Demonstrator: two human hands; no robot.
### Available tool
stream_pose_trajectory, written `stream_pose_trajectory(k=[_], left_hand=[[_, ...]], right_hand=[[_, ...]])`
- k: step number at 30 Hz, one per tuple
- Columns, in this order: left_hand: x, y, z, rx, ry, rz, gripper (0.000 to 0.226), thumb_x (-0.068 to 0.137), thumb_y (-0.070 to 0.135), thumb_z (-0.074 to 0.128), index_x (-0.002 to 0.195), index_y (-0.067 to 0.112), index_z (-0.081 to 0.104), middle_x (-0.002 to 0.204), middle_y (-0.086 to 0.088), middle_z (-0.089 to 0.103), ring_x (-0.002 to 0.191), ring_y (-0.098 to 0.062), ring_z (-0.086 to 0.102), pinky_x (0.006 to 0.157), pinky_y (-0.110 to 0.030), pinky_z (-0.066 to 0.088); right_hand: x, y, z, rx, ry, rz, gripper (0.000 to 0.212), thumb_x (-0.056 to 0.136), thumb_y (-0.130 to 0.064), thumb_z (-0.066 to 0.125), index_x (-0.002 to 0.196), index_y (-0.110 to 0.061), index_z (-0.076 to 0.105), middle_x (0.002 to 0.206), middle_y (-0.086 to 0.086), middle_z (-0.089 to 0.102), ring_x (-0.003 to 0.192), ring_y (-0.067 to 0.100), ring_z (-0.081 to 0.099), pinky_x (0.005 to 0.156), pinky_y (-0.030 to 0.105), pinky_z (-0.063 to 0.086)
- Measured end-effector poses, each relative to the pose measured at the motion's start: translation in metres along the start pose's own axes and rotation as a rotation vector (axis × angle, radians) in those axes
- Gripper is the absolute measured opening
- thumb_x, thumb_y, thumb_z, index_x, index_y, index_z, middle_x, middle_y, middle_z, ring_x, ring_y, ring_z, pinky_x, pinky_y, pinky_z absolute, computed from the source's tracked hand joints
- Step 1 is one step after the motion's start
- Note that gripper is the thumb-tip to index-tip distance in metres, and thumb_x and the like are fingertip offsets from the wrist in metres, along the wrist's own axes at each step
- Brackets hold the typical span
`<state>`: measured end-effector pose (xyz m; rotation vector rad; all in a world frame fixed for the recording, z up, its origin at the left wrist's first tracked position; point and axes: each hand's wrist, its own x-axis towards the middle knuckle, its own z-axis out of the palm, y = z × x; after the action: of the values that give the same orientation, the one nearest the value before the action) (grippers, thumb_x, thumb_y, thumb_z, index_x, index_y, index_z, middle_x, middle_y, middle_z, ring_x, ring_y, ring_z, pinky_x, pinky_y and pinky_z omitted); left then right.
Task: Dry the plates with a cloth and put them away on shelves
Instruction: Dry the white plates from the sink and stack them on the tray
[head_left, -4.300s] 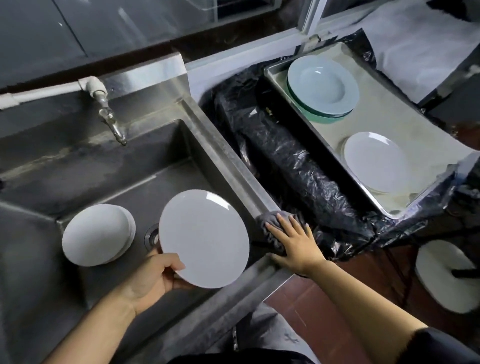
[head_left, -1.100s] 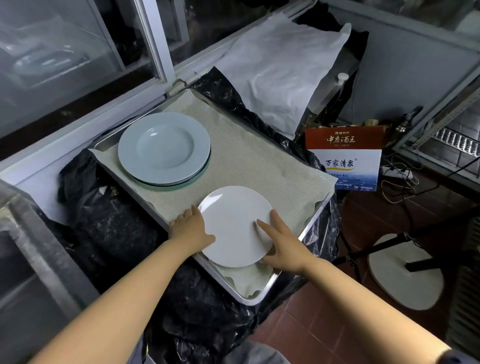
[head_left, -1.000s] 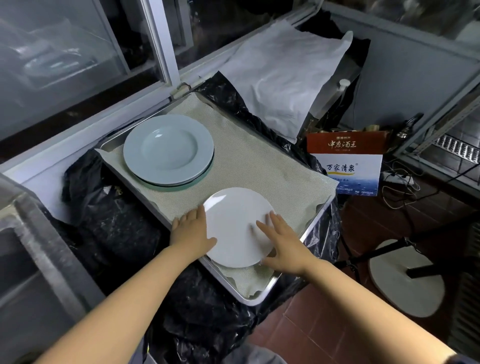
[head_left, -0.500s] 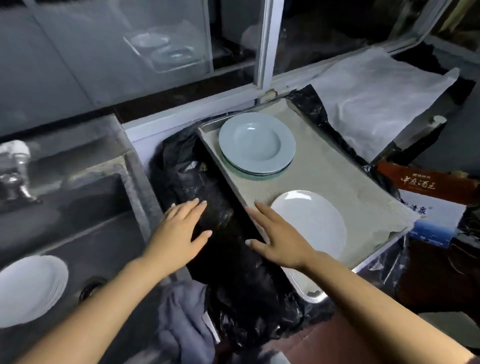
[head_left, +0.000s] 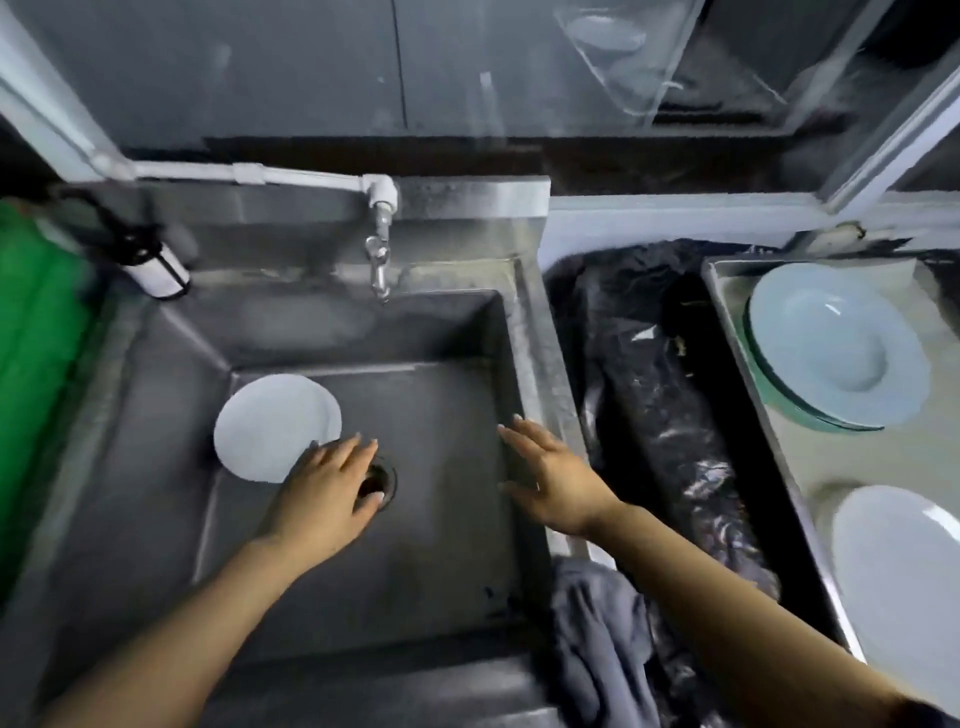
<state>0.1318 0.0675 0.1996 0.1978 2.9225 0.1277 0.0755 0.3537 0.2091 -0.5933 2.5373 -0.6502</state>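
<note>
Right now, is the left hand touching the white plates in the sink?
Cannot tell. In the head view the left hand overlaps the edge of the white plates from above, hiding any contact or gap.

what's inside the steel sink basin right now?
Inside the steel sink basin: a small stack of white plates at the left, and the round drain, partly covered by the left hand. How many plates are stacked cannot be told.
</note>
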Motion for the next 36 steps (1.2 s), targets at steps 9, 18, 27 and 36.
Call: stream_pose_trajectory(k=[9, 18, 27, 36], left_hand=[[0.012, -0.164, 0.057, -0.183, -0.178, -0.308, 0.062, 0.088, 0.030, 0.065, 0.141, 0.005, 0.046, 0.146, -0.019, 0.045, 0.131, -0.037, 0.046, 0.108, -0.044, 0.037], [0.053, -0.248, 0.122, -0.405, -0.300, -0.589, 0.048, 0.092, 0.037, 0.058, 0.130, 0.011, 0.046, 0.134, -0.013, 0.051, 0.118, -0.028, 0.053, 0.093, -0.038, 0.050], [0.092, -0.263, 0.164, -0.485, -0.337, -0.835, 0.057, 0.093, 0.035, 0.058, 0.137, 0.006, 0.037, 0.133, -0.013, 0.051, 0.112, -0.026, 0.059, 0.086, -0.033, 0.055], [0.119, -0.268, 0.189, -0.680, -0.250, -1.128, 0.064, 0.086, 0.026, 0.064, 0.138, 0.000, 0.036, 0.133, -0.019, 0.048, 0.114, -0.036, 0.055, 0.086, -0.037, 0.046]], right_hand=[[0.154, -0.084, 0.077, -0.056, -0.242, 0.028, 0.070, 0.098, -0.037, 0.053, 0.156, -0.029, 0.015, 0.164, 0.000, 0.010, 0.149, 0.020, 0.017, 0.115, 0.029, 0.021], [0.277, -0.105, 0.135, 0.018, -0.320, 0.223, 0.066, 0.099, -0.034, 0.053, 0.155, -0.020, 0.021, 0.159, 0.000, 0.026, 0.144, 0.019, 0.029, 0.113, 0.026, 0.023], [0.354, -0.099, 0.182, 0.003, -0.433, 0.354, 0.069, 0.097, -0.034, 0.054, 0.154, -0.015, 0.021, 0.153, 0.008, 0.038, 0.140, 0.024, 0.038, 0.114, 0.034, 0.030], [0.382, -0.103, 0.211, -0.022, -0.401, 0.365, 0.034, 0.095, -0.015, 0.044, 0.127, -0.004, 0.048, 0.126, 0.015, 0.060, 0.116, 0.032, 0.055, 0.091, 0.032, 0.042]])
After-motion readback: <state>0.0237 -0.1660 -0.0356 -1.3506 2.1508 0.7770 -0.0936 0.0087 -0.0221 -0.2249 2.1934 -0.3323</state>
